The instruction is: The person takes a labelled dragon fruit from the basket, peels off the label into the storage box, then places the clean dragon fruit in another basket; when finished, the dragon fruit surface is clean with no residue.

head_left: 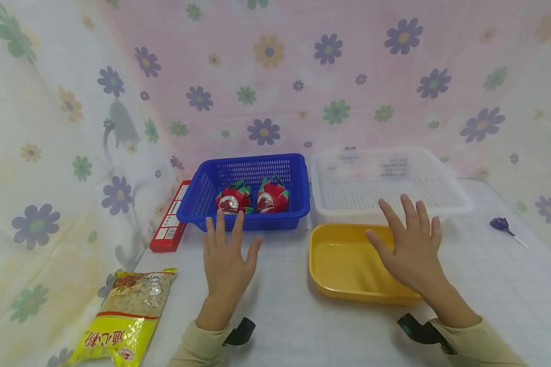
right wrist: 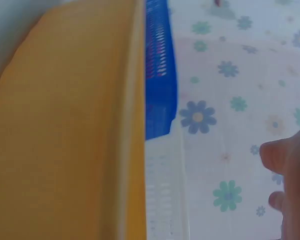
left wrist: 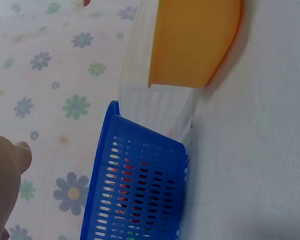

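Observation:
My left hand (head_left: 227, 265) hovers with spread fingers just in front of the blue basket (head_left: 245, 222), holding nothing. Inside that basket sit two red, round packages with green leaf-like tips, a left one (head_left: 231, 200) and a right one (head_left: 273, 198). Over the right part of the yellow tray (head_left: 335, 270) my right hand (head_left: 413, 252) is held up, fingers apart and nothing in it. In the left wrist view, a thumb (left wrist: 10, 165) shows beside the blue basket (left wrist: 135, 185). The right wrist view has the yellow tray (right wrist: 60, 130) close by, its edge blurred.
A white basket (head_left: 441, 176) stands behind the yellow tray. To the left lie a red box (head_left: 170, 224) and a yellow bag of pasta (head_left: 130, 313). A purple-wrapped lollipop (head_left: 500, 224) lies at far right. Flowered cloth (head_left: 294, 66) hangs behind the table.

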The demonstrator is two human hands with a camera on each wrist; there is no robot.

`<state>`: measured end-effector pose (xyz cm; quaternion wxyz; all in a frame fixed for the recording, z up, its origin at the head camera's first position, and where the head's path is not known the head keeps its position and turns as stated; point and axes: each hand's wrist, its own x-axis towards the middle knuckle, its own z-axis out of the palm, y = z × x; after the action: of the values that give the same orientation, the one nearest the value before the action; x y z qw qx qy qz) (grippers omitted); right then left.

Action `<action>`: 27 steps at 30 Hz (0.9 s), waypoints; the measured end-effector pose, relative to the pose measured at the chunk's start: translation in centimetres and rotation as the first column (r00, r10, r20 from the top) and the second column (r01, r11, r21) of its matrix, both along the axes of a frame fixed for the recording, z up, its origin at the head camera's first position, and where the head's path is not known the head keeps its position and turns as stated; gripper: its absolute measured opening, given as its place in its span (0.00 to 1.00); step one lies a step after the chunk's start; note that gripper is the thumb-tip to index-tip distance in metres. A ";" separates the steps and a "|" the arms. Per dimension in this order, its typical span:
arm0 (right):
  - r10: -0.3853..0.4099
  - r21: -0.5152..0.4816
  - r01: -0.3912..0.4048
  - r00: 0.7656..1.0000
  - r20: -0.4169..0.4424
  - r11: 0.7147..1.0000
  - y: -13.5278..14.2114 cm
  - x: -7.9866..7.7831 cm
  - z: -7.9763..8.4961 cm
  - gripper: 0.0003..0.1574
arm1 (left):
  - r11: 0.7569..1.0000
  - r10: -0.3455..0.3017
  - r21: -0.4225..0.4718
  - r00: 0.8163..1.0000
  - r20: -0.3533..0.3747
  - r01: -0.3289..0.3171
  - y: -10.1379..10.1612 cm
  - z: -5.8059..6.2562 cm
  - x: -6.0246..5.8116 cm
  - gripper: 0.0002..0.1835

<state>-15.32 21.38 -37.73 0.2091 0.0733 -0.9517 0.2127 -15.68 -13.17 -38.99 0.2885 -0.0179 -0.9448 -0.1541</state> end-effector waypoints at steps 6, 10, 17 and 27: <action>0.041 -0.192 -0.046 0.999 -0.028 0.980 1.5 0.3 0.2 0.34 | 0.919 -0.078 0.384 0.996 -0.037 0.086 -1.4 0.0 -0.8 0.26; -0.033 -0.197 0.041 0.999 0.043 0.980 3.6 0.5 -0.4 0.29 | 0.857 -0.075 0.510 0.997 -0.034 0.082 -2.9 0.2 -1.3 0.22; -0.108 -0.151 0.143 0.970 0.219 0.978 7.1 0.7 -1.9 0.34 | 0.747 -0.053 0.664 0.992 0.112 -0.035 -5.2 0.1 -1.8 0.20; -0.039 -0.230 0.185 0.851 0.523 0.955 9.4 0.3 -3.2 0.44 | 0.704 -0.042 0.707 0.990 0.135 -0.067 -7.5 1.0 -3.6 0.18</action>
<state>-14.98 30.74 -40.93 -0.0315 -0.0715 -0.9370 0.3406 -19.30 -20.72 -37.95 0.2066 0.1116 -0.8308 -0.5046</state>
